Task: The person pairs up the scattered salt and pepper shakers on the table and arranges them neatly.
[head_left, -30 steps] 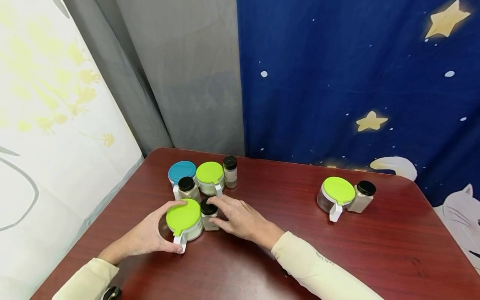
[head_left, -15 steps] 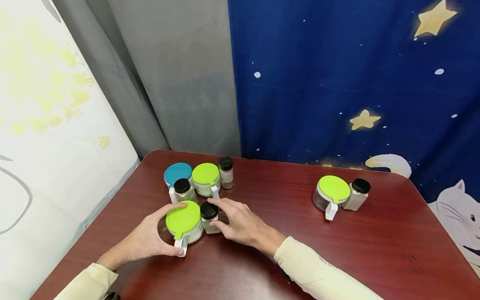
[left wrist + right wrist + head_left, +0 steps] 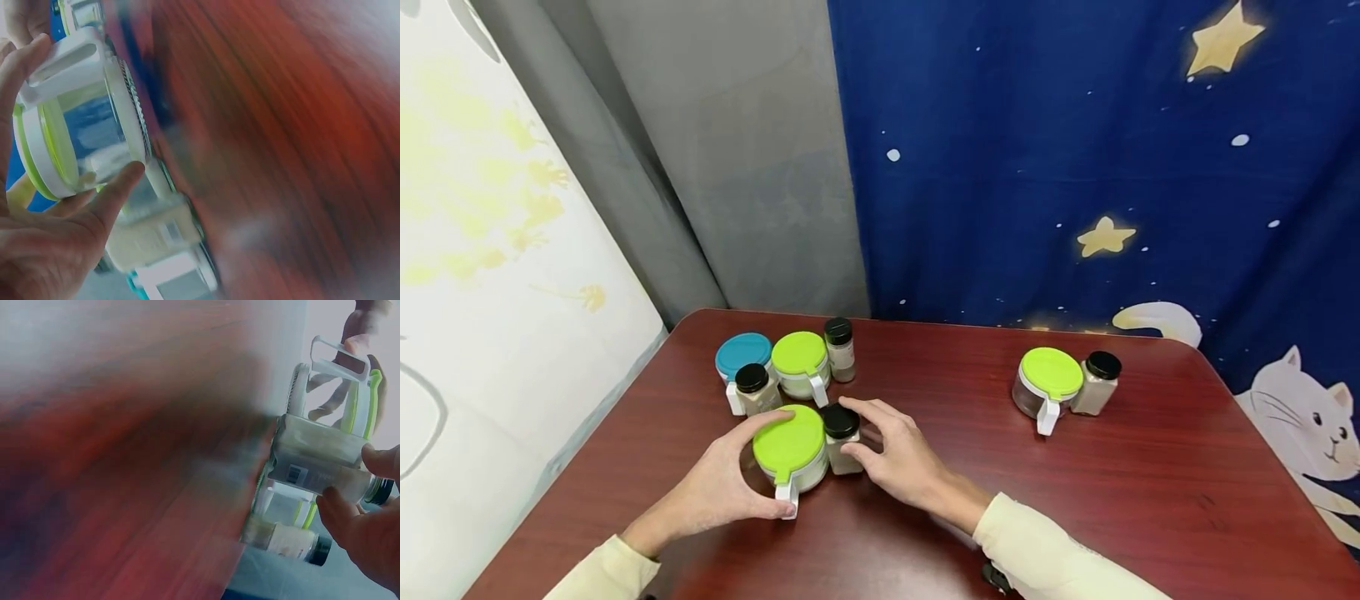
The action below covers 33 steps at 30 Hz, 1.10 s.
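Note:
My left hand (image 3: 718, 492) curls round a glass seasoning pot (image 3: 792, 450) with a lime-green lid, thumb by its white handle and fingers on the far side. The left wrist view shows the pot's clear body (image 3: 94, 134) between thumb and fingers. Close against it stands a square spice jar (image 3: 844, 454) with a black lid. My right hand (image 3: 902, 458) holds this jar, fingers at the lid and thumb on the near side. In the right wrist view the jar (image 3: 319, 456) lies between thumb and fingertip, its base near the tabletop.
Behind stand a blue-lidded pot (image 3: 743, 354), another black-lidded square jar (image 3: 756, 392), a green-lidded pot (image 3: 800, 354) and a slim round spice bottle (image 3: 841, 354). Farther right, a green-lidded pot (image 3: 1051, 375) stands beside a square jar (image 3: 1097, 385). The dark red table (image 3: 970, 467) meets curtains behind.
Both hands, with the green-lidded pot and the square jar, have shifted right and slightly nearer, away from the group behind. The head view has turned a little to the right.

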### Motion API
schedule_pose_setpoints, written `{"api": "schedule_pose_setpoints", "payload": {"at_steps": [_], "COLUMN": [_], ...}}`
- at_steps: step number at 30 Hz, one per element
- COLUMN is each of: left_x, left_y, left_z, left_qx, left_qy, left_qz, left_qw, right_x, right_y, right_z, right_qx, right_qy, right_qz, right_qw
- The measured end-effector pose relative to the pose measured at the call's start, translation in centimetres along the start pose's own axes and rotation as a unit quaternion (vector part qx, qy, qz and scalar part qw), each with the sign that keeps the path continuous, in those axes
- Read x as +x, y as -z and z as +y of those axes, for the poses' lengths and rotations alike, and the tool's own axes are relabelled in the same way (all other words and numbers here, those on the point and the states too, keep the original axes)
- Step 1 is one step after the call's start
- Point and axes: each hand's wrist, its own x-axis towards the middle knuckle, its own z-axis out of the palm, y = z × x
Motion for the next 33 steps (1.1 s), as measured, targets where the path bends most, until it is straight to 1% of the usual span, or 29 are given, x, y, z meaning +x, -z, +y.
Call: {"api": "schedule_pose_setpoints", "payload": {"at_steps": [2, 3, 5, 10, 13, 15, 19, 27, 30, 33], "left_x": [0.3, 0.6, 1.2, 3.5, 5.1, 6.2, 8.0, 11.0, 12.2, 13.3], "left_y": [-0.5, -0.8, -1.4, -2.8, -3.8, -4.5, -5.7, -7.1, -7.5, -7.9], "left_z": [0.4, 0.6, 1.1, 2.2, 2.6, 2.8, 3.0, 2.9, 2.9, 2.9], "left_qx": [0.027, 0.033, 0.041, 0.032, 0.013, 0.008, 0.009, -0.001, 0.002, 0.002], "left_qy": [0.003, 0.007, 0.005, -0.004, -0.009, -0.011, -0.013, -0.009, -0.009, -0.001], "left_qz": [0.004, 0.005, 0.006, 0.007, 0.005, 0.004, 0.001, -0.016, -0.025, -0.034], "left_qw": [0.9996, 0.9994, 0.9991, 0.9994, 0.9999, 0.9999, 0.9999, 0.9998, 0.9996, 0.9994], "right_x": [-0.5, -0.7, -1.0, -1.5, -1.8, -2.0, -2.4, -2.5, -2.3, -2.2], "right_y": [0.5, 0.8, 1.5, 3.3, 4.6, 5.4, 7.0, 8.5, 9.0, 9.5], "right_z": [0.1, 0.2, 0.3, 0.9, 1.2, 1.4, 2.0, 3.5, 4.2, 4.7], "right_qx": [-0.013, -0.018, -0.032, -0.053, -0.059, -0.06, -0.055, -0.025, -0.027, -0.036], "right_qy": [-0.005, -0.006, -0.003, 0.013, 0.011, 0.0, -0.021, -0.061, -0.063, -0.062], "right_qz": [0.005, 0.008, 0.019, 0.05, 0.069, 0.079, 0.095, 0.13, 0.141, 0.151], "right_qw": [0.9999, 0.9998, 0.9993, 0.9972, 0.9958, 0.9951, 0.9938, 0.9893, 0.9876, 0.986]}}
